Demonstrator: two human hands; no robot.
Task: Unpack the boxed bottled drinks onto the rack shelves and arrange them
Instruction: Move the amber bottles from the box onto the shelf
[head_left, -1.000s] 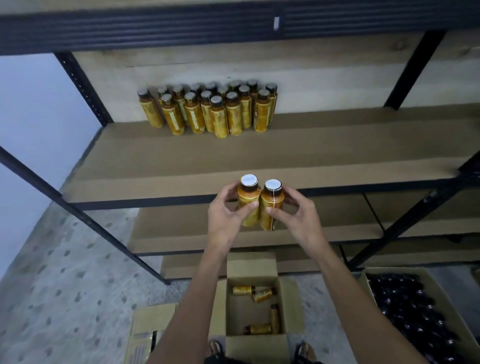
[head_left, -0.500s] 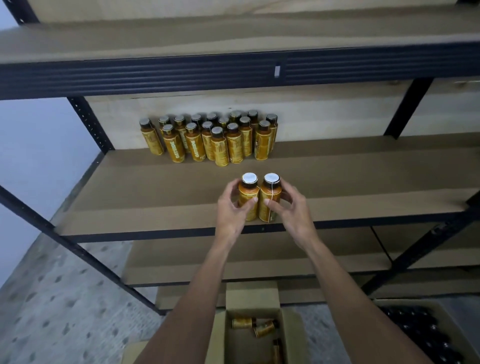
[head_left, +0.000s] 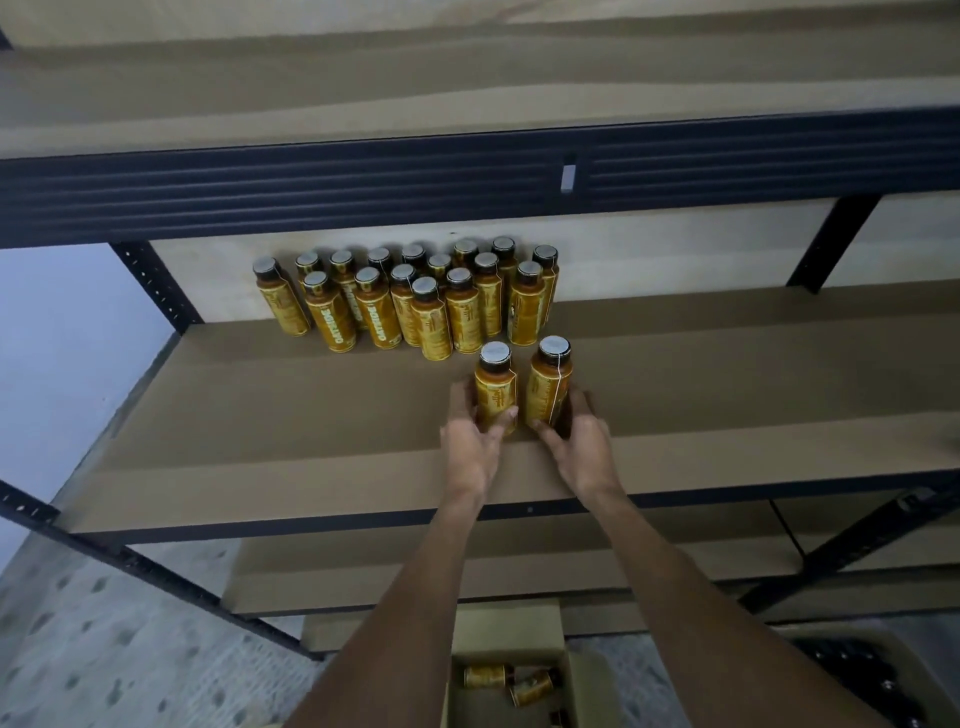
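Floor level: open carton (head_left: 509, 631) with a few loose bottles (head_left: 485, 675) lying on their sides. Both forearms extend forward over the shelf (head_left: 260, 441). Left hand (head_left: 470, 447) grips the left bottle (head_left: 496, 395); right hand (head_left: 584, 449) grips the right bottle (head_left: 548, 389). Both bottles upright, just beside each other. Near behind: bottle cluster (head_left: 415, 301), standing at the shelf's rear.

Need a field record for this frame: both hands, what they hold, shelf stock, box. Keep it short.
left grip: wraps a golden-labelled plastic drink bottle with silver cap, upright
right grip: wraps a second matching bottle, upright, beside the first
placement: over the brown board shelf, just in front of the stock; base contact hidden
shelf stock: cluster of matching bottles, upright, by the back panel
open cardboard box: below the shelves, loose bottles lying inside
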